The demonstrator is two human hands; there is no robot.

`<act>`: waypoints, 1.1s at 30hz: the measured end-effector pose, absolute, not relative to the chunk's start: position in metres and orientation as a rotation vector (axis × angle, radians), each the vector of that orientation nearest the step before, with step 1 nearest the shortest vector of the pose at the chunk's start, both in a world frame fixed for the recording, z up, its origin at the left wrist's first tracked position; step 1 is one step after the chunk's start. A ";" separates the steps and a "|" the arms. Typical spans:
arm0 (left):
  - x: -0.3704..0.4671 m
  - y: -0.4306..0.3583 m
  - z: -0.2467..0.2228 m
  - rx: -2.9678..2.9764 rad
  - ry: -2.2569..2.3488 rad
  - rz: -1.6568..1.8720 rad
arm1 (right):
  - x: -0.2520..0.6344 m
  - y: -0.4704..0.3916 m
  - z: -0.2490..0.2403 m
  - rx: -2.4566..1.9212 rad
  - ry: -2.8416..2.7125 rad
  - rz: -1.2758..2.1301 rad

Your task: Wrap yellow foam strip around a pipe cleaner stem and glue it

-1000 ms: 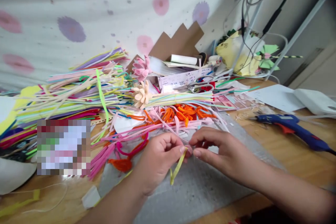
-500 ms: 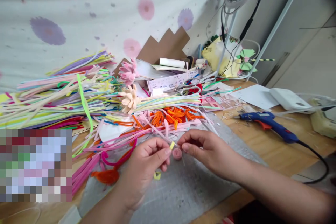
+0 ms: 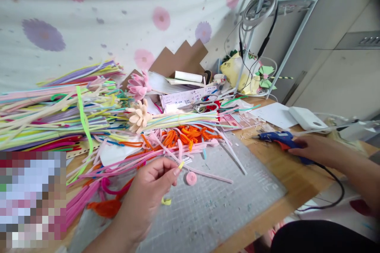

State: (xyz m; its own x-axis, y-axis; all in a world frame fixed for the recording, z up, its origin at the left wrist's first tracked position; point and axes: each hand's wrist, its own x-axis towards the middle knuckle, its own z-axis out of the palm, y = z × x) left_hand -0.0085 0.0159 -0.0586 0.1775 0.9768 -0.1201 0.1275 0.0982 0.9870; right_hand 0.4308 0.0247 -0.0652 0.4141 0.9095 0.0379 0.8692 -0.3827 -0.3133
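My left hand is over the cutting mat, with thumb and index finger pinching a small yellow piece of pipe cleaner. Just right of those fingertips lies a pink coiled disc. A short yellow curl rests on the mat below the same hand. Off to the right, my right hand has its fingers around the handle of a blue glue gun, which lies on the wooden table with its nozzle pointing left. Part of the handle is hidden by the hand.
Bundles of coloured pipe cleaners heap up at left. Orange fuzzy strands, scissors and two fuzzy flowers, one pink and one cream, lie behind the mat. The glue gun's black cord curves off the table's right side.
My right hand has left the yellow piece and moved right onto the glue gun. My left hand still pinches the yellow piece. The view has shifted to the right.
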 end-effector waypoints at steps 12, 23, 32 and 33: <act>-0.006 0.013 -0.050 1.257 1.201 1.004 | 0.350 -0.001 -0.036 -1.796 -1.061 1.065; -0.009 0.012 -0.045 1.187 1.207 1.073 | 0.217 -0.029 -0.037 -1.337 -1.110 1.579; -0.012 0.009 -0.045 1.177 1.188 1.083 | 0.224 -0.023 -0.049 -1.437 -1.582 1.365; -0.012 0.008 -0.045 1.176 1.186 1.080 | 0.225 -0.022 -0.051 -1.433 -1.609 1.354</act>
State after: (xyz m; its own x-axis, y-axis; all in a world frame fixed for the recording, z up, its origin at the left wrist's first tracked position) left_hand -0.0119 0.0084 -0.0451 0.0856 0.9919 -0.0934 -0.0006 0.0938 0.9956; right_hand 0.2245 -0.0222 -0.0513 -0.2477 0.9496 -0.1921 0.3512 -0.0968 -0.9313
